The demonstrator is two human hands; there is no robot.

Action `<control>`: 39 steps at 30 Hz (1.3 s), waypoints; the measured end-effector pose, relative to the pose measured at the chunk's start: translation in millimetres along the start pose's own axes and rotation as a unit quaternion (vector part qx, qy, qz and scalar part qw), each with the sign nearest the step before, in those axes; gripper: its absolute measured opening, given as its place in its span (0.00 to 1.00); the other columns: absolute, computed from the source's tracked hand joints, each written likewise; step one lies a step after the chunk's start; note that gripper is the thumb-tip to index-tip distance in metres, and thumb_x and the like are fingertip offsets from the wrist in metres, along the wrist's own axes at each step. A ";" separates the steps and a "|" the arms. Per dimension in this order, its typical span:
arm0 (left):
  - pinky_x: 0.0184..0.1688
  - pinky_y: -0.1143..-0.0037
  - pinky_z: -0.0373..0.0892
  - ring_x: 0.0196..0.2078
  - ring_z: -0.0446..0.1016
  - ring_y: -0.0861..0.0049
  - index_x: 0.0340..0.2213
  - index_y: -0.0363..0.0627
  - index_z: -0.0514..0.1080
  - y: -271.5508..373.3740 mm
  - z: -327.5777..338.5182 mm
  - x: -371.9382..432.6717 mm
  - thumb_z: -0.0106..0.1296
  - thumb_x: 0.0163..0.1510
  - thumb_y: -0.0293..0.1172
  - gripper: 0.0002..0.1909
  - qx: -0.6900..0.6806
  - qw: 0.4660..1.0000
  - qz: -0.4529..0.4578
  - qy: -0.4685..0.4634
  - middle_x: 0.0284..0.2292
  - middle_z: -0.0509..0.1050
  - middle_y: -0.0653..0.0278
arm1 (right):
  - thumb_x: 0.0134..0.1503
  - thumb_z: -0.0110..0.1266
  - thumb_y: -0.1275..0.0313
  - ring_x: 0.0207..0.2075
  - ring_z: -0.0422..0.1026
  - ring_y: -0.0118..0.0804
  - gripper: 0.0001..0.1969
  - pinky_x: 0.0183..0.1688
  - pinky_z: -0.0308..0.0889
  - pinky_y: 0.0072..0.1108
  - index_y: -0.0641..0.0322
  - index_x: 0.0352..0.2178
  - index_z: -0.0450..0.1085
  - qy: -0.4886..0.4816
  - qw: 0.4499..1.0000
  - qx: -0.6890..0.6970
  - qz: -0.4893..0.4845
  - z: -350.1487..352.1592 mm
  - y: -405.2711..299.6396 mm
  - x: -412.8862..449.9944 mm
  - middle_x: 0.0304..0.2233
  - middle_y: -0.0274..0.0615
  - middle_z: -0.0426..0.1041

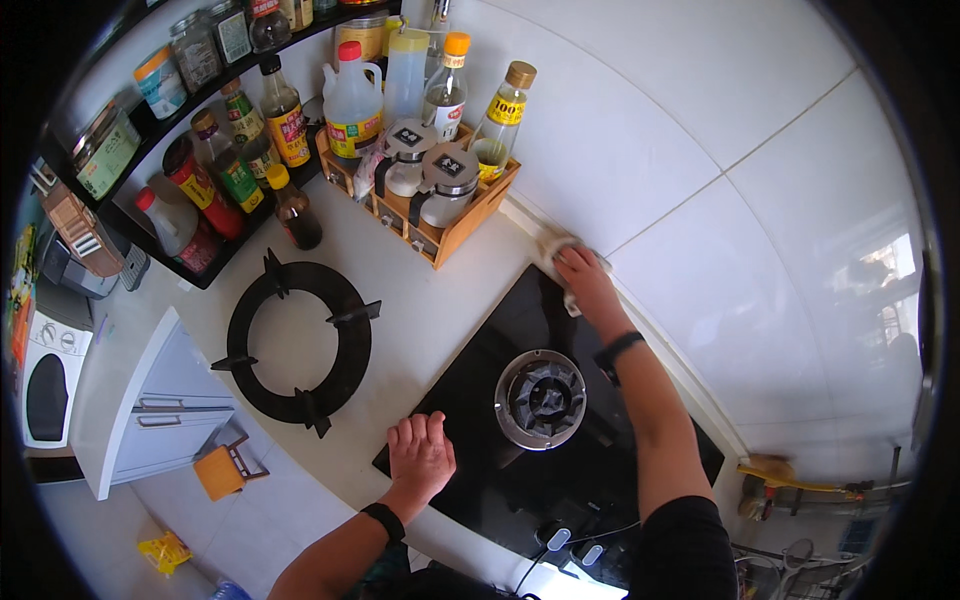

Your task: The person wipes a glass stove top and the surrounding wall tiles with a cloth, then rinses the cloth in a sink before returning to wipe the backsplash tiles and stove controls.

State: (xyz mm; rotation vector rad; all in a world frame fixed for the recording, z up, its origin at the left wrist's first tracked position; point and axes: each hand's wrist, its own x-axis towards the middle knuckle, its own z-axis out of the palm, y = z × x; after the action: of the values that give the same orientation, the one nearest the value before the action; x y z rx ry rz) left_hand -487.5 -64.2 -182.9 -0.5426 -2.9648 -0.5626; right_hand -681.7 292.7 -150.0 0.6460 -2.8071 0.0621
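Observation:
My right hand (589, 277) presses a light cloth (559, 246) against the strip where the worktop meets the tiled wall, just past the far corner of the black glass gas hob (525, 330). My left hand (421, 454) rests at the hob's left edge, fingers curled, with no object visible in it. Between the two arms lies the bare burner (540, 400). The black pan support ring (238, 322) sits off the hob, on the pale worktop to the left. Two control knobs (559, 538) show at the near side of the hob.
A wooden caddy (472, 225) with bottles and lidded jars stands against the tiled wall (675, 150). A small sauce bottle (300, 221) stands between the ring and a black shelf rack (202, 274). A yellow gas hose (787, 480) runs at the right.

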 end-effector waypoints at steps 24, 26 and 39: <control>0.42 0.65 0.58 0.39 0.65 0.62 0.39 0.47 0.65 8.9 0.9 3.3 0.48 0.46 0.28 0.15 0.036 0.998 0.027 0.036 0.33 0.67 0.59 | 0.51 0.44 0.82 0.51 0.64 0.51 0.21 0.52 0.64 0.33 0.53 0.46 0.67 -0.079 0.969 0.140 0.189 -14.0 20.3 -135.1 0.48 0.42 0.66; 0.42 0.65 0.58 0.39 0.65 0.62 0.38 0.46 0.65 7.1 -0.8 2.9 0.47 0.47 0.27 0.14 0.039 0.998 0.028 0.042 0.33 0.67 0.59 | 0.49 0.43 0.84 0.50 0.64 0.51 0.21 0.53 0.63 0.33 0.56 0.45 0.67 -0.078 0.963 0.137 0.219 -47.2 22.0 -197.8 0.47 0.45 0.66; 0.42 0.66 0.59 0.39 0.64 0.61 0.37 0.46 0.63 15.8 4.6 -1.2 0.46 0.48 0.26 0.12 0.068 0.995 0.036 0.062 0.33 0.66 0.58 | 0.46 0.47 0.82 0.42 0.67 0.58 0.21 0.45 0.66 0.38 0.59 0.45 0.67 -0.053 0.862 -0.026 0.503 -149.2 45.2 -423.7 0.42 0.56 0.68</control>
State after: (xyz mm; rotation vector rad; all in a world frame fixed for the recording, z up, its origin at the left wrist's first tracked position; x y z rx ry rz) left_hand -480.7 -49.2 -182.0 -0.5757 -2.8272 -0.3707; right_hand -297.8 527.8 -115.6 -0.9005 -2.8894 0.1421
